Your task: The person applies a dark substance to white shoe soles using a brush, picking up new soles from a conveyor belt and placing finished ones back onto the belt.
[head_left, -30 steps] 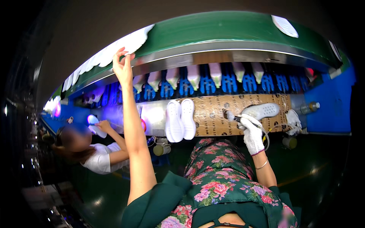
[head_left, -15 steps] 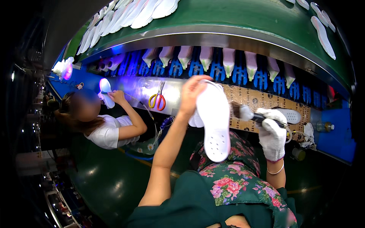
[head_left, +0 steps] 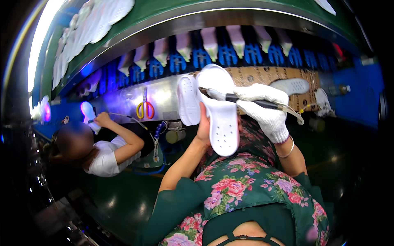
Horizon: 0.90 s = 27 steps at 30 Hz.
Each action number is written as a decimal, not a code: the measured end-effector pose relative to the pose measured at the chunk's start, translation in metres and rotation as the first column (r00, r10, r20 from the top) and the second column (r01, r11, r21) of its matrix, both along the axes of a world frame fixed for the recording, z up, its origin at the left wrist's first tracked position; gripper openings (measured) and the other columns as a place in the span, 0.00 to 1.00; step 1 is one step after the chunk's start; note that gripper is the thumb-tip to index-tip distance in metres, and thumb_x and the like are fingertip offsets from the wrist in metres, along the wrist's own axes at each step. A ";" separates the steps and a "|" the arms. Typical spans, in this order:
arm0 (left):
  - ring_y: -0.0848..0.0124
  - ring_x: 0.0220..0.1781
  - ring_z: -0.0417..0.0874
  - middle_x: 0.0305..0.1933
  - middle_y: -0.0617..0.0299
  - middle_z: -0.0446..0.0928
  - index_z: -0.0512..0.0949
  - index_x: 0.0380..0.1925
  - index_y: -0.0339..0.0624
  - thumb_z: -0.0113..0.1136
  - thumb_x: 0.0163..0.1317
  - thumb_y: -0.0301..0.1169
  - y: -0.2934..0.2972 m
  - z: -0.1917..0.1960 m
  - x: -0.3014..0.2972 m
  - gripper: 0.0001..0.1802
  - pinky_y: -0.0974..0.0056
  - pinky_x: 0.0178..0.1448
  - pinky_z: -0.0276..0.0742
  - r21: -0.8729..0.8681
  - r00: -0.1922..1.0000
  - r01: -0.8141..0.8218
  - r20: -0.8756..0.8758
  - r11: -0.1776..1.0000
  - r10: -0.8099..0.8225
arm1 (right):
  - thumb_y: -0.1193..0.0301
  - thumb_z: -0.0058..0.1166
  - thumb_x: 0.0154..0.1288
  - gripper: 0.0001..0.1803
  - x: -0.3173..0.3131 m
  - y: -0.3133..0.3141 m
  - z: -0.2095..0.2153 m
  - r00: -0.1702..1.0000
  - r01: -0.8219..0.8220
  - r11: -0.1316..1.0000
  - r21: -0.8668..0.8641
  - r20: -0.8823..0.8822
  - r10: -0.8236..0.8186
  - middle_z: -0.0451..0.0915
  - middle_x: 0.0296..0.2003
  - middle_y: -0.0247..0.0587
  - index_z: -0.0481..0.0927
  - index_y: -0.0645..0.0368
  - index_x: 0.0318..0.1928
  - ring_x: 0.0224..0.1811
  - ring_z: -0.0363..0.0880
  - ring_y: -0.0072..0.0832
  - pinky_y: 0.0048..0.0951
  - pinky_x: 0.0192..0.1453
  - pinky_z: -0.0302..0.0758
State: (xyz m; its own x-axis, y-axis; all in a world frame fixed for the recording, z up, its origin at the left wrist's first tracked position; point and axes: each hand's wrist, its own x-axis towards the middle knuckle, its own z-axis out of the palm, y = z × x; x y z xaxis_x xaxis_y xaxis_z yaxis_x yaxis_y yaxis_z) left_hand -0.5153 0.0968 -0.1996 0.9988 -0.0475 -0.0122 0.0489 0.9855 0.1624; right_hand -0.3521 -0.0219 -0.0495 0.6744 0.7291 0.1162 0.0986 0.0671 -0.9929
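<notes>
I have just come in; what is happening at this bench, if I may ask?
The bare left hand holds a white sole while the gloved right hand holds a brush over it; whether the bristles touch is unclear. A second white sole and scissors lie on the bench. At the left, a co-worker holds another piece.

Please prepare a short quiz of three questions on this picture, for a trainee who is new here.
1. What does the right hand hold? A) a hammer; B) a brush; C) a cup.
2. True or false: the left hand holds a white sole that has small holes.
3. Fill in: the scissors have one red handle and one ____ handle.

Key: 1. B; 2. True; 3. yellow.
</notes>
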 end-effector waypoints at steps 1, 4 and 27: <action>0.46 0.62 0.82 0.64 0.42 0.77 0.66 0.72 0.36 0.24 0.63 0.83 0.000 0.010 0.011 0.62 0.45 0.67 0.76 0.028 0.996 -0.081 -0.030 0.996 0.082 | 0.83 0.70 0.57 0.11 0.003 0.000 -0.002 1.000 0.013 1.000 0.025 0.012 -0.014 0.90 0.41 0.49 0.89 0.69 0.42 0.42 0.88 0.33 0.32 0.48 0.83; 0.53 0.71 0.75 0.73 0.51 0.70 0.58 0.78 0.43 0.26 0.68 0.78 -0.007 0.043 0.036 0.56 0.49 0.74 0.70 0.290 0.820 -0.337 -0.376 0.896 0.431 | 0.82 0.71 0.56 0.11 0.015 -0.002 -0.001 0.970 0.024 0.993 0.117 0.239 -0.052 0.90 0.40 0.49 0.90 0.66 0.42 0.39 0.89 0.35 0.32 0.48 0.84; 0.58 0.77 0.66 0.78 0.56 0.62 0.50 0.81 0.52 0.31 0.71 0.73 0.001 0.011 0.053 0.49 0.51 0.78 0.65 0.479 0.893 -0.343 -0.101 0.808 0.439 | 0.72 0.72 0.57 0.17 0.000 -0.016 -0.041 0.778 -0.061 0.988 0.144 0.627 -0.043 0.89 0.45 0.41 0.91 0.49 0.48 0.46 0.88 0.38 0.40 0.52 0.81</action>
State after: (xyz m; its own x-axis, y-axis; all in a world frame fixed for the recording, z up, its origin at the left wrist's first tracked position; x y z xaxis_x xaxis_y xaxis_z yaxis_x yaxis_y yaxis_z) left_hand -0.4619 0.0982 -0.1889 0.9045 0.4048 -0.1339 -0.2471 0.7535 0.6092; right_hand -0.3522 -0.0381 -0.0906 0.4073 0.6737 0.6167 0.6938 0.2109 -0.6886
